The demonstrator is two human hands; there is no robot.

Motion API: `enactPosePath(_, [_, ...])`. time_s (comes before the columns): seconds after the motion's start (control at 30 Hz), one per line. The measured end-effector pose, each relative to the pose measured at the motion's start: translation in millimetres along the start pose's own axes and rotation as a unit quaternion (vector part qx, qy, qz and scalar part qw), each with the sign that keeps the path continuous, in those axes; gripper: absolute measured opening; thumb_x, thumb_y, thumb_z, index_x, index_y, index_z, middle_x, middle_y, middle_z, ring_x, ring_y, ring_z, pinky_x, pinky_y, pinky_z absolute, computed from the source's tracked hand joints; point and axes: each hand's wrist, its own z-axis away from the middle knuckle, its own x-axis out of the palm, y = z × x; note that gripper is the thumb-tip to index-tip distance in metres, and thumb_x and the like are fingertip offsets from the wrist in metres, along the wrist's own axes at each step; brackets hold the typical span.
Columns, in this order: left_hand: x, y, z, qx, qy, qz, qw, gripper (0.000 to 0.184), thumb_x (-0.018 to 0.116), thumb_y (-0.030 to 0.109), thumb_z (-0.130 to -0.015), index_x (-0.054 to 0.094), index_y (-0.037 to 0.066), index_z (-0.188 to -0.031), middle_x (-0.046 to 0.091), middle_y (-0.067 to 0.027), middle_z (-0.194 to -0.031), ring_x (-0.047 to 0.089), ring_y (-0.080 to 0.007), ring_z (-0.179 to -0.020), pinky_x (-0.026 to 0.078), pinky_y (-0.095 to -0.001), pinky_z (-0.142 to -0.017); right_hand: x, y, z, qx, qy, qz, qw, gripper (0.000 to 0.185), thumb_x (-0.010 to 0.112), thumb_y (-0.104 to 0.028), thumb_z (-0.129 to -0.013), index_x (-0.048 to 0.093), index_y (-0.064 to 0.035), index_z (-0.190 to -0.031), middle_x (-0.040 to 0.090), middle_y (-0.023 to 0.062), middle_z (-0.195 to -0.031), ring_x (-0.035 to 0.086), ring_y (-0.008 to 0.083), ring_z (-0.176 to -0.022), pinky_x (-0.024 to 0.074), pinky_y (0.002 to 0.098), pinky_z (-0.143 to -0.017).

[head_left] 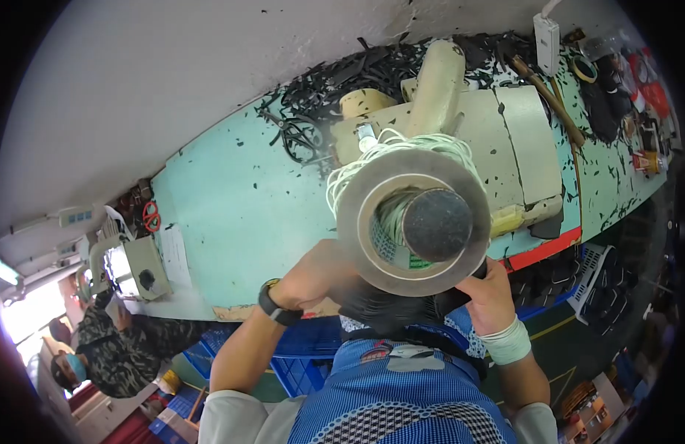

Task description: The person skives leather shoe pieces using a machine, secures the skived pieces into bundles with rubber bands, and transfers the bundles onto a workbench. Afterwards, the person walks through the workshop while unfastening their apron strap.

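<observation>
Black material (390,309), dark and folded, stretches between my two hands in front of the blue checked apron. My left hand (320,274), with a black band at the wrist, closes on its left end; the hand is a little blurred. My right hand (492,300), with a pale wrapped cuff, pinches the right end, and some fingertips are hidden behind the machine. Just above the material, a round metal ring (357,244) surrounds a dark cylinder (438,224) on the sewing machine (520,140). Pale cord (453,148) is looped behind the ring.
Black scraps (342,70) and scissors (292,137) lie on the green table (239,200). A wooden stick (553,103) and tape roll (583,69) are at the right. Blue crates (301,370) stand below. A person in camouflage (124,355) works at the left.
</observation>
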Motion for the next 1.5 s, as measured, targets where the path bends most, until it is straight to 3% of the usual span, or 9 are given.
enactPosePath(0.13, [1,-11,3,-0.109,0.126,-0.466,0.869,0.057,0.052,0.011,-0.092,0.026,0.01,-0.143,0.038,-0.0129,-0.142,0.043,-0.0236,-0.127,0.041,-0.0359,-0.104,-3,-8,4,0.008,-0.014,0.001,1.0,0.033,0.063,0.003,-0.075,0.058,0.0082,-0.107,0.065,0.0111,-0.102,0.062,0.0153,-0.092,0.0467,0.0277,-0.085])
enactPosePath(0.23, [-4,-3,10,-0.006,-0.032,-0.003,0.999,0.055,0.051,0.014,-0.093,0.028,0.009,-0.143,0.039,-0.0113,-0.141,0.045,-0.021,-0.125,0.041,-0.0332,-0.104,-5,3,0,0.021,-0.003,-0.012,1.0,0.033,0.062,0.003,-0.076,0.058,0.0081,-0.108,0.065,0.0107,-0.102,0.062,0.0153,-0.091,0.0476,0.0281,-0.084])
enactPosePath(0.57, [17,6,6,-0.079,0.114,-0.001,0.99,0.067,0.063,0.007,-0.085,0.029,0.009,-0.143,0.038,-0.0087,-0.143,0.038,-0.0205,-0.13,0.03,-0.0364,-0.11,0,1,1,-0.003,0.001,0.007,1.0,0.035,0.062,0.001,-0.076,0.057,0.0082,-0.11,0.065,0.0104,-0.103,0.062,0.0153,-0.092,0.0469,0.0284,-0.086])
enactPosePath(0.67, [-36,-24,11,-0.017,0.04,-0.502,0.864,0.067,0.065,0.006,-0.083,0.031,0.008,-0.141,0.038,-0.0117,-0.142,0.04,-0.021,-0.129,0.034,-0.0369,-0.108,2,-6,4,0.008,-0.011,0.004,1.0,0.034,0.062,0.002,-0.076,0.057,0.0079,-0.109,0.065,0.0104,-0.103,0.062,0.0152,-0.092,0.0468,0.0281,-0.085])
enactPosePath(0.9, [18,-4,3,0.008,0.166,-0.106,0.98,0.023,0.055,0.016,-0.088,0.06,0.001,-0.105,0.063,-0.0153,-0.101,0.061,-0.0256,-0.091,0.046,-0.0357,-0.078,2,-2,2,-0.017,-0.006,0.023,1.0,0.027,0.063,0.0,-0.078,0.059,0.007,-0.104,0.064,0.0075,-0.096,0.059,0.0119,-0.084,0.0477,0.0262,-0.08])
enactPosePath(1.0, [-10,-17,-3,0.163,0.047,-0.505,0.847,0.021,0.054,0.011,-0.09,0.062,-0.002,-0.104,0.065,-0.0128,-0.104,0.061,-0.0182,-0.094,0.048,-0.0323,-0.077,4,-7,4,-0.015,0.003,0.017,1.0,0.028,0.064,0.0,-0.078,0.059,0.0066,-0.104,0.064,0.0069,-0.095,0.059,0.0114,-0.084,0.0474,0.0255,-0.078])
enactPosePath(1.23, [0,4,13,-0.132,0.095,0.0,0.987,0.069,0.066,0.007,-0.084,0.029,0.008,-0.142,0.036,-0.0094,-0.143,0.041,-0.0204,-0.128,0.036,-0.0367,-0.106,3,-3,3,-0.015,0.015,0.02,1.0,0.028,0.064,0.001,-0.077,0.059,0.0058,-0.104,0.064,0.0056,-0.096,0.058,0.0104,-0.085,0.0464,0.0248,-0.08])
enactPosePath(1.4, [3,7,7,-0.117,-0.003,-0.656,0.746,0.07,0.066,0.007,-0.083,0.03,0.013,-0.143,0.035,-0.0068,-0.144,0.038,-0.0198,-0.13,0.033,-0.0369,-0.108,5,-7,4,-0.035,0.017,0.029,0.999,0.028,0.064,0.001,-0.077,0.059,0.0054,-0.105,0.063,0.0049,-0.096,0.057,0.0095,-0.084,0.0459,0.0241,-0.079])
enactPosePath(1.5, [0,-8,12,-0.059,0.116,-0.226,0.965,0.07,0.066,0.011,-0.083,0.029,0.015,-0.143,0.035,-0.0059,-0.144,0.037,-0.0194,-0.131,0.033,-0.0364,-0.108,3,-7,5,-0.038,0.026,0.008,0.999,0.028,0.063,0.002,-0.077,0.059,0.0053,-0.105,0.063,0.0047,-0.095,0.057,0.0092,-0.084,0.0455,0.0238,-0.079])
